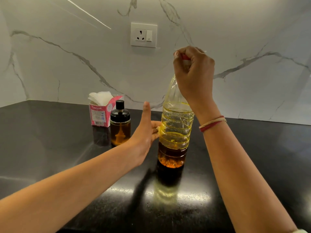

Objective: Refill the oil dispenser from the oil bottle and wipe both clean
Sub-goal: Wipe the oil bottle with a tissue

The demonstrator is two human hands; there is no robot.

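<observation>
The oil bottle (175, 125) stands upright near the middle of the tabletop (50, 148), its long axis straight up and oil only in its lower part. The right hand (193, 71) comes down on it from above, fingers curled tight round the red cap (185, 58). The left hand (145, 130) is open, fingers straight, its tips touching the bottle's left side about halfway up. A small pale scrap shows at the fingertips, and I cannot tell what it is.

The oil dispenser (120, 128), a glass jar with its black lid on and amber oil inside, stands to the left of the bottle and nearer the tabletop's back edge, just in front of a pink tissue box (100, 115). It sits just beyond the left hand, so that hand is plainly the nearer one to reach it, while the right is taken up at the top of the bottle.

Whether the cap is being loosened or tightened cannot be told from this. Either way, turning it needs the bottle held steady, and an open palm alone may let the slick plastic twist or tip.
</observation>
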